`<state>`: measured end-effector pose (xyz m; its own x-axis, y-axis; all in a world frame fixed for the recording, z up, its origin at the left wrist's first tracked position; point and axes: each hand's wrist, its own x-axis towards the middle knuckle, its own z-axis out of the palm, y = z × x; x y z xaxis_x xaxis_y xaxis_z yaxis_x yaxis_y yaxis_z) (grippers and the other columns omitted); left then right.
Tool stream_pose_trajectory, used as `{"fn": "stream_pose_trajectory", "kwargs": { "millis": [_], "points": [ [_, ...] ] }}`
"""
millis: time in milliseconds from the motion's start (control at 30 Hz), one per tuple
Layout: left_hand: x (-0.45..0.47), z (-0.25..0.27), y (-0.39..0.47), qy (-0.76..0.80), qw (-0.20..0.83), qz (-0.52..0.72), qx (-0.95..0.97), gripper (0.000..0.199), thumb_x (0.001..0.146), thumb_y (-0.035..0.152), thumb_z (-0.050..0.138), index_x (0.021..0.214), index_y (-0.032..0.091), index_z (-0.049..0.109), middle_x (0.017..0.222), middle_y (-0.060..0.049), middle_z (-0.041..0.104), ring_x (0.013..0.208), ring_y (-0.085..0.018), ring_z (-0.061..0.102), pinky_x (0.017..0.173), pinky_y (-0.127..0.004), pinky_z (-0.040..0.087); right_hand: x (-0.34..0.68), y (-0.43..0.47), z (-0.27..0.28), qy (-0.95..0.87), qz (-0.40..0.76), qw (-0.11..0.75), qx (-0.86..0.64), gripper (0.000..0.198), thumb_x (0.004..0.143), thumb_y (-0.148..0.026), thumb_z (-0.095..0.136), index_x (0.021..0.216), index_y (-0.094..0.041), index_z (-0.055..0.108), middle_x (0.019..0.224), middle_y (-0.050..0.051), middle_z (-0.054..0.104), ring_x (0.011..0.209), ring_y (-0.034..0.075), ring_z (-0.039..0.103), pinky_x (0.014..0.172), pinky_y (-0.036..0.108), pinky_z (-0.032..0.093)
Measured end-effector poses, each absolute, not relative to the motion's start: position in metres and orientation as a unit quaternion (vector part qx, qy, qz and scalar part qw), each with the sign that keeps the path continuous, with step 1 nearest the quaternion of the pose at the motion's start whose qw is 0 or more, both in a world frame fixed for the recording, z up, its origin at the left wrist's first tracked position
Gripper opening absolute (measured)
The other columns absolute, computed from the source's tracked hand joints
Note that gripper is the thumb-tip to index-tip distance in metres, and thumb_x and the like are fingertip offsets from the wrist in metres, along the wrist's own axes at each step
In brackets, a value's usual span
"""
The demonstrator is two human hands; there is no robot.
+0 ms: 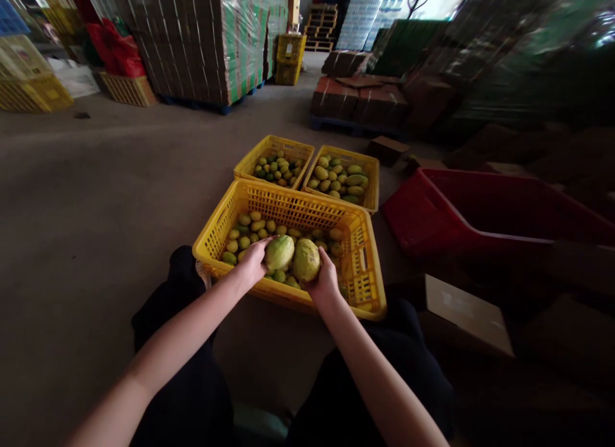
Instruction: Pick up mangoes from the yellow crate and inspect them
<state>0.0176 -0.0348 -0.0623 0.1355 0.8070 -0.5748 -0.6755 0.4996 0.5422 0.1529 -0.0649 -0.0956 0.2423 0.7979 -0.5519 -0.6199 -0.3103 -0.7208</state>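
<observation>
My left hand (255, 262) is closed round the side of a smooth green oval fruit (279, 252). Beside it, my right hand (325, 279) grips a yellower fruit (306, 260) with blotchy skin. Both fruits are held close together over a large yellow crate (365, 268) with slotted walls. Many smaller green and yellow fruits (244, 242) lie in that crate, partly hidden by my hands. I cannot tell the exact kind of fruit.
Behind stand two more yellow crates, the left one (250, 164) and the right one (373, 178), both holding fruit. A red bin (418, 216) is at the right, with a cardboard flap (466, 312) nearer me. Wrapped stacks (192, 43) on pallets stand farther back.
</observation>
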Motion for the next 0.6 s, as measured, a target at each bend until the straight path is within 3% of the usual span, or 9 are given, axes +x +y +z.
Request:
{"fn": "stream_pose_trajectory", "kwargs": {
  "millis": [167, 333, 600],
  "points": [
    [0.020, -0.061, -0.042, 0.512, 0.746, 0.414, 0.100, 0.009, 0.081, 0.026, 0.070, 0.080, 0.017, 0.071, 0.077, -0.005, 0.073, 0.080, -0.019, 0.070, 0.074, -0.029, 0.056, 0.150, -0.070, -0.094, -0.118, 0.600, 0.574, -0.545, 0.035, 0.067, -0.056, 0.067, 0.082, -0.024, 0.062, 0.063, 0.001, 0.067, 0.072, 0.025, 0.070, 0.057, 0.035, 0.058],
    [0.023, -0.052, -0.046, 0.497, 0.768, 0.395, 0.084, 0.006, 0.079, 0.022, 0.071, 0.080, 0.016, 0.069, 0.071, -0.002, 0.070, 0.065, -0.014, 0.064, 0.063, -0.025, 0.052, 0.151, -0.072, -0.083, -0.088, 0.617, 0.563, -0.543, 0.032, 0.065, -0.047, 0.070, 0.084, -0.023, 0.062, 0.064, 0.000, 0.067, 0.069, 0.024, 0.069, 0.055, 0.034, 0.057],
    [0.022, -0.044, -0.040, 0.412, 0.769, 0.485, 0.058, 0.018, 0.081, 0.033, 0.067, 0.088, 0.017, 0.072, 0.075, -0.002, 0.072, 0.067, -0.015, 0.067, 0.064, -0.026, 0.054, 0.143, -0.075, -0.078, -0.152, 0.638, 0.570, -0.495, 0.048, 0.066, -0.066, 0.069, 0.093, -0.026, 0.064, 0.081, 0.003, 0.073, 0.084, 0.027, 0.069, 0.064, 0.040, 0.058]
  ]
}}
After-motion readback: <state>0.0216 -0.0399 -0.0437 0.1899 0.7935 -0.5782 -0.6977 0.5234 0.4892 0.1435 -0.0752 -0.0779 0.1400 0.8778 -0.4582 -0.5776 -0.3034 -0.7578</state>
